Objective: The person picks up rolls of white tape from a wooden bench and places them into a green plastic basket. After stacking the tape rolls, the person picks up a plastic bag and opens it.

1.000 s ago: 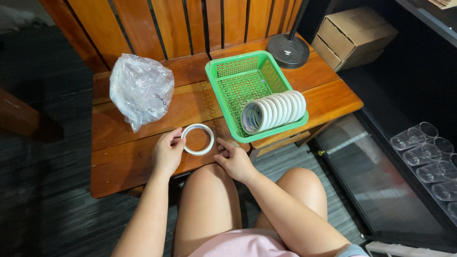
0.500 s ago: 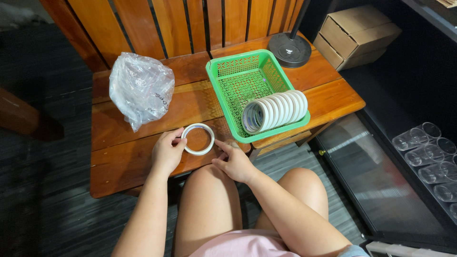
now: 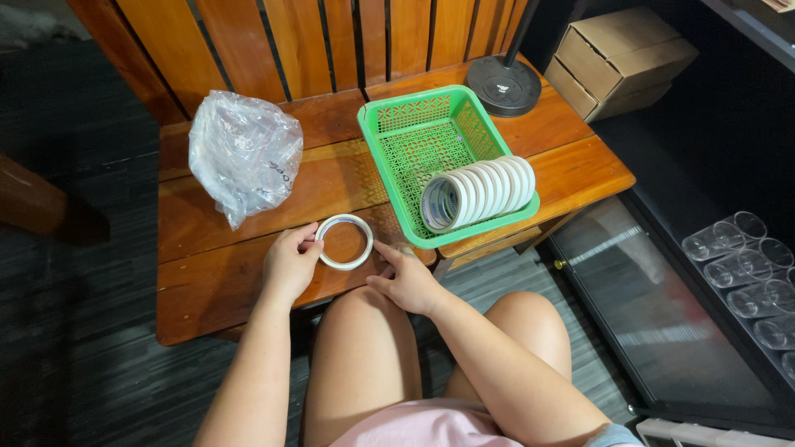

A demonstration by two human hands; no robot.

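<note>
From my remote seat, I look down on a slatted wooden worktop [image 3: 248,273] where the sorting of tape rolls appears, as I judge it, well under way but not finished. A green plastic basket [image 3: 406,136] sits on the right half of the boards, its far part bare mesh and its near edge lined with a row of white tape rolls [image 3: 480,192] standing on edge, side by side; I take these as the part already done, and the free mesh behind them suggests room for more. To the left lies a crumpled clear plastic bag [image 3: 244,153], closed in on itself, its contents too blurred for me to tell. One loose roll of tape [image 3: 344,242] lies flat on the worktop just in front of the basket, between the two hands, and by my reading it is the piece in hand, not yet in the basket.

The left hand [image 3: 288,263] has its fingertips pressed against the roll's left rim, a light pinch and not a full grasp. The right hand [image 3: 407,280] is loose and spread, its fingers resting on the wood just beside the roll's right side; I cannot tell whether they touch it.

The roll itself is a thin white ring with a wide open centre, the wood showing through.
</note>
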